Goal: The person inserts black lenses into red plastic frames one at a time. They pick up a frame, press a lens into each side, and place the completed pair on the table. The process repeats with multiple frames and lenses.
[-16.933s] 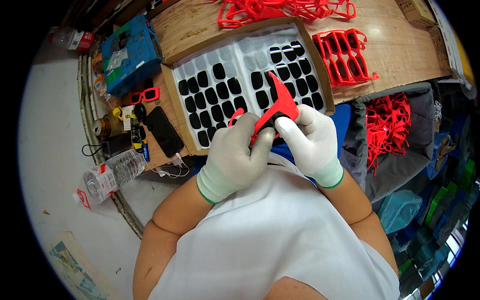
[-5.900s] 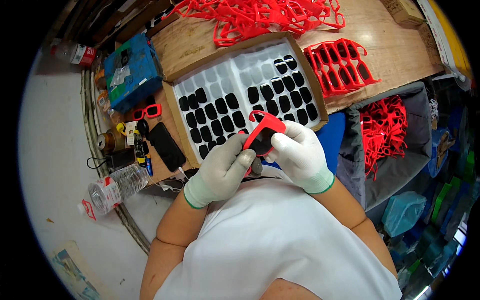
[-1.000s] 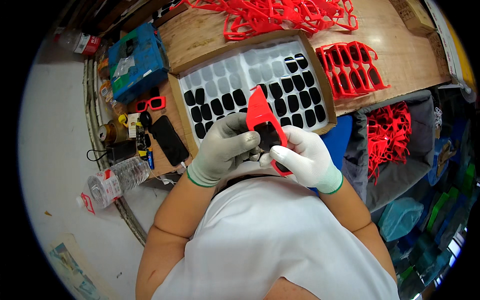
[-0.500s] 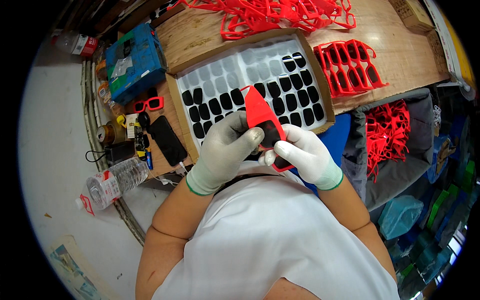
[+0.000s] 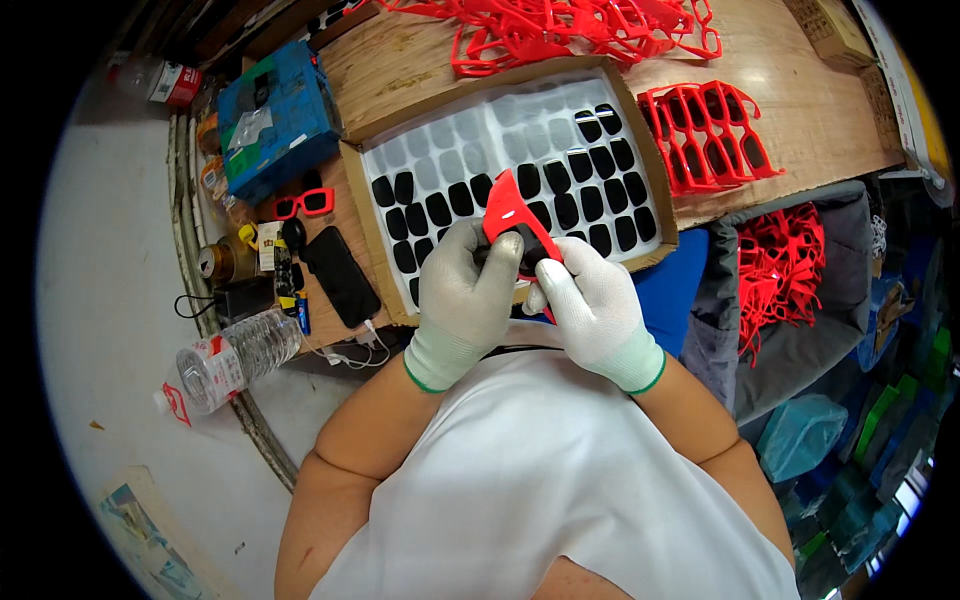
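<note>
Both my hands wear white gloves with green-edged cuffs. Between them is a pair of red sunglasses [image 5: 508, 205], one broad temple pointing up and away. My left hand [image 5: 462, 285] grips the frame at its left side, thumb against a dark lens. From the other side my right hand [image 5: 592, 305] pinches the frame, its thumb pressed near the lens; the gloves hide much of the front. Just beyond my hands lies a shallow cardboard box [image 5: 362, 212] lined with pale sheeting, holding rows of dark lenses [image 5: 437, 209].
Red frames [image 5: 590, 30] heap at the table's back. Right of the box stand red sunglasses [image 5: 710, 140] in rows. A grey bin [image 5: 800, 350] of red parts sits at right. A phone [image 5: 342, 278], blue case [image 5: 290, 130], another red pair [image 5: 304, 203] and plastic bottle [image 5: 235, 362] are left.
The sunglasses have turned in my hands, so less of the lenses shows. My right hand has moved a little left and closer to my left hand. The whole view has shifted slightly.
</note>
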Demonstrator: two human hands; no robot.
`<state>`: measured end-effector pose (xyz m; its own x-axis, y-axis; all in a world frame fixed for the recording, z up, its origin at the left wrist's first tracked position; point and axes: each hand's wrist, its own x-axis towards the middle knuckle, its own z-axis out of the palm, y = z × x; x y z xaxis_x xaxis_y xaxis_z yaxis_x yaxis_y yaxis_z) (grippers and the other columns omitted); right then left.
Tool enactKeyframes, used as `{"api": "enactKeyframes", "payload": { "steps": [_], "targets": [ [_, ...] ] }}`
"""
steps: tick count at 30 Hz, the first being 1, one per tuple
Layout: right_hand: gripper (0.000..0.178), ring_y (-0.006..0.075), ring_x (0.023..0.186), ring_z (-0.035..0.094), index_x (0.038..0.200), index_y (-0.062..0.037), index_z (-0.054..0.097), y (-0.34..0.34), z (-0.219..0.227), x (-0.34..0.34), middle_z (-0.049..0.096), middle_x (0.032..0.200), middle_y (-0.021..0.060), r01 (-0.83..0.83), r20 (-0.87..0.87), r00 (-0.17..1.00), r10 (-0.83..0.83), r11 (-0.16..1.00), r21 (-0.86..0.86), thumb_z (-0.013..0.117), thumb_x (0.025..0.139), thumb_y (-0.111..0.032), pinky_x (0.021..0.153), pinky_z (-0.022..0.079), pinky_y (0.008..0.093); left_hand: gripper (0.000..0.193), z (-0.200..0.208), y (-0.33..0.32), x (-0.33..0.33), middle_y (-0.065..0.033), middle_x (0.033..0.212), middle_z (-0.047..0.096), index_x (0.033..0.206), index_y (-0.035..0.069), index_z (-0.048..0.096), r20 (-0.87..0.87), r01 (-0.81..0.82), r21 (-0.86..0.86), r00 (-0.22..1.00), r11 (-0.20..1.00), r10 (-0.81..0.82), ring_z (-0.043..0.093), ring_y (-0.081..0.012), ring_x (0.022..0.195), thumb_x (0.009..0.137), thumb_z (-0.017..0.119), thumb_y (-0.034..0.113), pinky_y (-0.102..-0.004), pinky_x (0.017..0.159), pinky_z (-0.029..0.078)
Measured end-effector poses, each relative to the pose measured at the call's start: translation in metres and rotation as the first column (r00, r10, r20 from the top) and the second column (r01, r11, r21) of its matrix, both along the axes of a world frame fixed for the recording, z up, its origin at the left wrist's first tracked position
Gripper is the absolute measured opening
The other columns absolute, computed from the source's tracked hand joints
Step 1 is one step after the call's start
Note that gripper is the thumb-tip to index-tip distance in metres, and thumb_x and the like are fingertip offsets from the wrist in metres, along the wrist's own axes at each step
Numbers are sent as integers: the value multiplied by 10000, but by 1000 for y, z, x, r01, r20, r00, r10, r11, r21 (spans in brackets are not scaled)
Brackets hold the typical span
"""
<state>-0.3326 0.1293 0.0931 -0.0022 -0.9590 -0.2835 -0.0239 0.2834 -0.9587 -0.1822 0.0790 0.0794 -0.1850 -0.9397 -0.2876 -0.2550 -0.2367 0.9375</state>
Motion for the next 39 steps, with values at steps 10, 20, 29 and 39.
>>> {"api": "enactKeyframes", "payload": {
  "steps": [10, 20, 29, 39],
  "targets": [
    [155, 192, 614, 632, 1019, 24, 610, -1, 1, 2, 626, 697, 105, -46, -129, 991, 36, 996, -80, 513, 998, -95, 625, 497, 308, 185, 5, 2, 8, -54, 811, 660, 972, -36, 636, -94, 6, 18, 996, 1000, -4, 578, -69, 712, 972, 596, 144, -249, 653, 483],
    [179, 135, 671, 635, 1026, 30, 622, 0, 2, -5, 643, 708, 62, -127, 172, 976, 131, 991, -35, 510, 992, -105, 668, 502, 267, 190, 19, -3, 30, -64, 931, 680, 1048, -37, 636, -408, 188, 129, 905, 974, -121, 617, -86, 820, 981, 604, 138, -253, 747, 528],
    [162, 121, 563, 594, 868, -12, 609, 1, 17, -8, 617, 627, 36, -205, 103, 971, 216, 973, -106, 509, 969, -89, 587, 491, 266, 219, 43, -5, 29, -66, 897, 678, 1045, -43, 660, -476, 224, 147, 870, 963, -129, 631, -98, 813, 945, 651, 152, -255, 731, 523],
    [173, 99, 549, 584, 819, -7, 615, -5, 29, -13, 617, 616, 32, -217, 126, 966, 225, 973, -72, 566, 957, -99, 549, 477, 264, 214, 45, -7, 33, -61, 903, 676, 1066, -31, 661, -538, 269, 154, 830, 951, -147, 601, -98, 790, 905, 671, 109, -259, 711, 491]
  ]
}}
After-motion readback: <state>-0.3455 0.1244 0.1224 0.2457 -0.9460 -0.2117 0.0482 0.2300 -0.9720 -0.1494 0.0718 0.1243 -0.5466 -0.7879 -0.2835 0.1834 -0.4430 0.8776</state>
